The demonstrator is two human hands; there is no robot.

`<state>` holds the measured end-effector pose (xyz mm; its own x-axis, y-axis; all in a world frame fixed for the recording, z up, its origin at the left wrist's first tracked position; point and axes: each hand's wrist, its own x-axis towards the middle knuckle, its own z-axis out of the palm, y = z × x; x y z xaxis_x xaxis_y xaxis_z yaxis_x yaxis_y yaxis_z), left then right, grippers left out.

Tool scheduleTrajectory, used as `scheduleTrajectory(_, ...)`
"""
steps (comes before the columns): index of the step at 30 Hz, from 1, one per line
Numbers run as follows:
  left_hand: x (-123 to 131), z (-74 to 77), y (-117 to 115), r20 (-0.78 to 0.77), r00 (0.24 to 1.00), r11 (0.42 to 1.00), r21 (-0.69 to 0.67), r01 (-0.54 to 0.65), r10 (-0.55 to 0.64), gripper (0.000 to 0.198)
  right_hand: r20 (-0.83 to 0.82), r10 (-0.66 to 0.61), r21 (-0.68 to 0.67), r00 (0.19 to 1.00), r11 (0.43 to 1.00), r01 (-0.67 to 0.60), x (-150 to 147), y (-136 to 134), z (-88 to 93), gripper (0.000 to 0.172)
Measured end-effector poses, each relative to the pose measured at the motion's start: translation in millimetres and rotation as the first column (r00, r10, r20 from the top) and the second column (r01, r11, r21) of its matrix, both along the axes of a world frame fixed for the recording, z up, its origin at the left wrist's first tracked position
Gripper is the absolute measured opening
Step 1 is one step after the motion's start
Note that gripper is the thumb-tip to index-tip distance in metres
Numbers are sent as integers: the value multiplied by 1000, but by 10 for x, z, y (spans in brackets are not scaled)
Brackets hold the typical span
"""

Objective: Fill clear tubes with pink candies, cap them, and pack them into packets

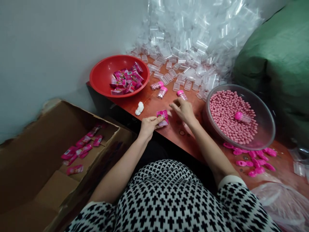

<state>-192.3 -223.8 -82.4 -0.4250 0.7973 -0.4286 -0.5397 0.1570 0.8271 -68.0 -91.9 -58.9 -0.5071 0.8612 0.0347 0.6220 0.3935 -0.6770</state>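
Note:
My left hand (147, 128) pinches a flat pink printed packet (162, 118) between thumb and fingers at the table's front edge. Just right of it, my right hand (183, 111) hovers with thumb and fingers apart, and I see nothing held in it. Behind its fingers lies a clear small bottle with a pink cap (182, 94); whether they touch I cannot tell. Two more filled bottles (162, 92) with pink caps lie farther left. A crumpled white wad (139, 108) rests near the edge.
A red bowl (101, 77) holds pink packets. At right, a grey bowl (267, 129) contains pink balls and one capped bottle (242, 117). Loose pink caps (259, 161) lie before it. Clear containers (190, 71) heap at the back. A cardboard box (55, 190) with packets stands left.

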Motion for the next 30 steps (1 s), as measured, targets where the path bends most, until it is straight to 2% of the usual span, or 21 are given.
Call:
scheduleTrajectory(2,20,10,1,24,999,999,-40,-32,33,35,260,-130,232,957,970,69,-20,160,85,38)
scheduleTrajectory(3,31,18,0,44,998,997,-55,-49,51,31,365,-185,282,913,956,81,-33,237,111,46)
scheduleTrajectory(4,43,29,-2,67,995,996,-68,-64,69,29,448,-216,296,867,951,84,-46,307,124,49)
scheduleTrajectory(6,60,57,-7,119,988,992,-84,-89,99,24,553,-232,278,800,957,85,-56,410,114,42)
scheduleTrajectory(7,64,71,-8,145,983,991,-89,-99,111,22,578,-232,270,782,959,84,-46,440,97,35)
scheduleTrajectory(9,62,91,-5,193,971,988,-94,-122,138,19,582,-229,271,780,959,79,10,448,54,33)
scheduleTrajectory(12,60,94,15,209,964,985,-74,-154,166,18,443,-185,207,877,973,101,151,333,1,30)
scheduleTrajectory(14,87,88,24,170,968,983,-51,-176,183,19,189,-145,32,971,989,142,236,175,-13,28)
scheduleTrajectory(15,112,86,22,146,971,982,-40,-185,189,19,15,-144,-99,990,985,144,265,78,-13,28)
scheduleTrajectory(17,176,86,6,111,976,982,-19,-188,189,19,-325,-194,-367,926,928,66,296,-127,5,27)
scheduleTrajectory(19,234,83,-15,124,981,988,14,-151,148,18,-508,-223,-506,832,859,-78,289,-305,34,29)
scheduleTrajectory(21,265,71,-37,149,983,992,57,-116,107,19,-531,-217,-513,819,851,-107,245,-429,57,32)
scheduleTrajectory(23,276,55,-70,142,987,992,91,-90,76,20,-521,-213,-486,826,870,-82,177,-510,68,32)
scheduleTrajectory(26,262,37,-141,45,998,995,92,-50,46,20,-543,-249,-448,802,894,-26,87,-582,72,34)
scheduleTrajectory(28,186,33,-180,-112,993,997,73,-20,28,21,-557,-262,-432,788,902,-5,58,-597,73,35)
scheduleTrajectory(30,27,31,-190,-380,922,995,89,-38,69,18,-563,-277,-423,779,906,16,55,-594,75,35)
